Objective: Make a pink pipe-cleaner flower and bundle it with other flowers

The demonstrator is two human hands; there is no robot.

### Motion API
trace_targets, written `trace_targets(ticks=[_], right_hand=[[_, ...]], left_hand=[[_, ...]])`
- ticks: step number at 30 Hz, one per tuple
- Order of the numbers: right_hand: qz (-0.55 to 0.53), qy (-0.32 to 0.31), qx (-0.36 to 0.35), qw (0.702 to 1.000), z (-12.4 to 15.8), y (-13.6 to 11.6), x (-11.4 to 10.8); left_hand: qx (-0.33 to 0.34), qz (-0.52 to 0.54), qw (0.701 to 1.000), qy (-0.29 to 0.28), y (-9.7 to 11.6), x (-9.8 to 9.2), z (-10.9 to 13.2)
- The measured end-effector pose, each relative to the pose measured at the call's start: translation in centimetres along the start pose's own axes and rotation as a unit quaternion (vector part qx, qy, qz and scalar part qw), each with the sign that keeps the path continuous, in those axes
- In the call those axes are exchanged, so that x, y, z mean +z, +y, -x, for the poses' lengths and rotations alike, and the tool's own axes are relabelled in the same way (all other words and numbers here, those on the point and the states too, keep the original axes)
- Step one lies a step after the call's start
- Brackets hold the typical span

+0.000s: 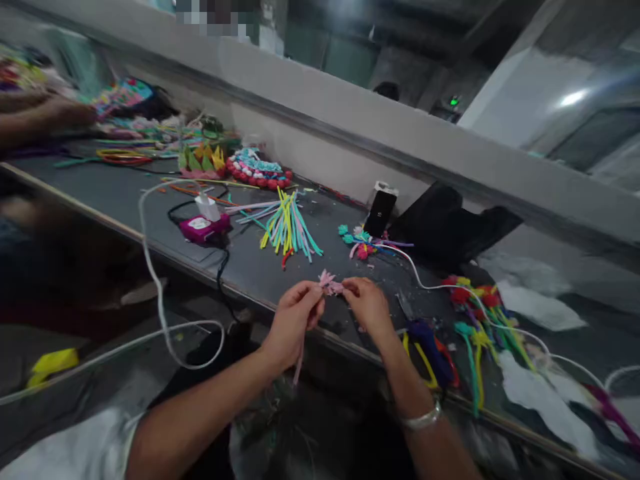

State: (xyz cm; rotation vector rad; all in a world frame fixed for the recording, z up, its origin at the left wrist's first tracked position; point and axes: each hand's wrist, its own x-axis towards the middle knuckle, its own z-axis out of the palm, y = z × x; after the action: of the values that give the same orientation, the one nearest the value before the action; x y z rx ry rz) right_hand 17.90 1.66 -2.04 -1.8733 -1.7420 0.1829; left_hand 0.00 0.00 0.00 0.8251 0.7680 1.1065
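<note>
Both my hands meet over the front edge of a dark worktable (pixel 260 267). My left hand (pixel 295 320) and my right hand (pixel 367 305) are each pinched on a small pink pipe-cleaner flower (pixel 329 283) held between them. A pink stem (pixel 299 367) hangs down below my left hand. A silver bracelet (pixel 423 419) sits on my right wrist.
A bundle of loose coloured pipe cleaners (pixel 287 227) lies behind my hands. Finished flowers (pixel 475 313) lie at the right, with dark scissors (pixel 430 350) near them. A magenta box (pixel 204 227), white cable (pixel 160 293) and black phone (pixel 381 212) are nearby. Another person's hand (pixel 45 117) works at far left.
</note>
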Motion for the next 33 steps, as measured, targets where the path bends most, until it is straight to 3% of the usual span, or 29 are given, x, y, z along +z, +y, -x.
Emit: trace_targets(ticks=[12,20,33], right_hand=[[-0.062,0.104,0.056,0.991,2.5,1.5,0.0],[-0.081,0.114,0.035,0.990,2.0,1.2,0.3],[0.051,0.054,-0.049,0.996,3.5,-0.8,0.6]], left_hand=[[-0.017,0.015,0.999,-0.032,-1.0,0.7,0.0],[-0.028,0.003,0.999,-0.028,-1.6,1.1,-0.2],[-0.018,-0.009,1.000,-0.013,-1.8,1.1,-0.5]])
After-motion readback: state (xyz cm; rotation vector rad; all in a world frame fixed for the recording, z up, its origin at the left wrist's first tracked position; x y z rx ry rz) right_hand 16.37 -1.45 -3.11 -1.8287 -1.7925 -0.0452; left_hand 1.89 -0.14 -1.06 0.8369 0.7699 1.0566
